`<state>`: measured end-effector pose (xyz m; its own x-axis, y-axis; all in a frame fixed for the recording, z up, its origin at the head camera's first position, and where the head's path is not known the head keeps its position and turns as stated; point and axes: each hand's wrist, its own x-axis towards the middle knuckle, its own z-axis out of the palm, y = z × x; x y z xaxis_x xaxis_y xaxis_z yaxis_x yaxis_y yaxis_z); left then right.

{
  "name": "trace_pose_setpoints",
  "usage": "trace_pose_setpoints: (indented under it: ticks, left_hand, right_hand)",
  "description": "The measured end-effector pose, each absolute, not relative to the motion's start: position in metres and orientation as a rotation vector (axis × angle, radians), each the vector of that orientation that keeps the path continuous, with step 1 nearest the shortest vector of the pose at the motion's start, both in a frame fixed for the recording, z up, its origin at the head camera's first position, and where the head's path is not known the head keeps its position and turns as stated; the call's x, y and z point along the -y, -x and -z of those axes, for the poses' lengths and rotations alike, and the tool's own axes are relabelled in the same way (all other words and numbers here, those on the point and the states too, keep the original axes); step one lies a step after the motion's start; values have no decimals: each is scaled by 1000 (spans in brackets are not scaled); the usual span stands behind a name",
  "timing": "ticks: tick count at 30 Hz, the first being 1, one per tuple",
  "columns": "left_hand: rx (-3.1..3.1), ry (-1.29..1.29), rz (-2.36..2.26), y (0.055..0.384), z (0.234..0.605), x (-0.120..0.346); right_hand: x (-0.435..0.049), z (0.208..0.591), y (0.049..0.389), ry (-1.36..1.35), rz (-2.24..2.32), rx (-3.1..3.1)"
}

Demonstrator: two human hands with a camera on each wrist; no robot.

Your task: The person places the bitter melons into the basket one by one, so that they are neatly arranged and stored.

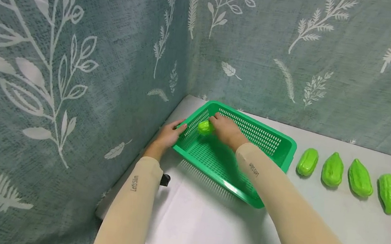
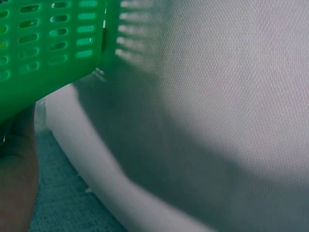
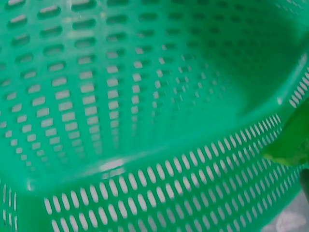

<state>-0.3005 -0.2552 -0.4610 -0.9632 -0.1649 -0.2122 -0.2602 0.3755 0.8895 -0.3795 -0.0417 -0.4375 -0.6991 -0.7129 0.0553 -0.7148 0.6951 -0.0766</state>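
A green perforated plastic basket [image 1: 242, 189] stands on the white table against the back wall. At its left end my left hand [image 1: 169, 136] grips the rim, thumb on top and fingers outside. The left wrist view shows part of that hand [image 2: 18, 174] under the basket's edge [image 2: 53, 79]. My right hand [image 1: 228, 130] reaches inside the basket and holds a bright green, ridged, fruit-like piece [image 1: 205, 128] near the left end. In the right wrist view the tip of this green piece [image 3: 289, 142] shows at the right edge; the right hand is mostly hidden there.
Several similar green ridged pieces lie in a row right of the basket, the nearest green piece [image 1: 308, 162] close to its right end. A leaf-patterned cloth [image 1: 112, 88] hangs along the left side and back of the table [image 1: 198, 223].
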Motion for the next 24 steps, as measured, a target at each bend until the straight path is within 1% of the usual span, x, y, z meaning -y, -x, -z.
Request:
trace_pose_setpoints:
  ticks: [10,13,19,24]
  left_hand:
    - [-2514,388,-1684,301,460,254]
    - [-2513,388,-1688,302,460,254]
    - [-2496,376,-1718,302,461,254]
    - [-2488,379,-1719,301,461,254]
  right_hand:
    - [14,384,380,-924,-297,2904]
    - [0,370,381,-799,-515,2891]
    - [-38,347,378,-441,-1085,2827]
    - [-78,336,377,-242,-1148,2759]
